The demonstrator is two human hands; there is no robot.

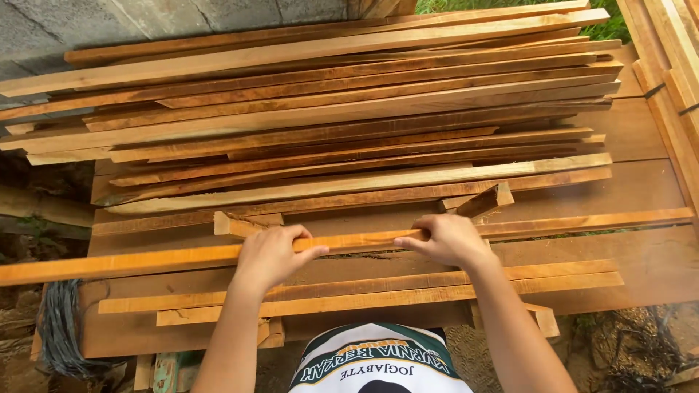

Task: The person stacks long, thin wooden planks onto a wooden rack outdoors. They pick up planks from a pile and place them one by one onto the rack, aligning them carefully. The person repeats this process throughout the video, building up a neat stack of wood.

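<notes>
At the far left edge of the frame we see a long wooden slat [182,257] running out of the picture, so its left end is cut off. Low in the left corner hangs a dark bundle of wire [62,331], partly lost in shadow and hard to read. Moving right, our left hand [271,256] curls over the slat, fingers wrapped across its top and thumb under it, closed on the wood. The slat crosses the centre of the frame, just above the wide board table [641,269]. Our right hand [450,239] grips the same slat further right, fingers bent over its far edge; the stretch beneath each palm is hidden. Just above and between the hands lie two short offcuts [486,199], tilted. Behind them, across the upper frame, a deep pile of slats [349,116] lies stacked lengthwise; the lower layers are covered by those on top. At the upper right more planks [673,80] leave the frame, their ends unseen.
</notes>
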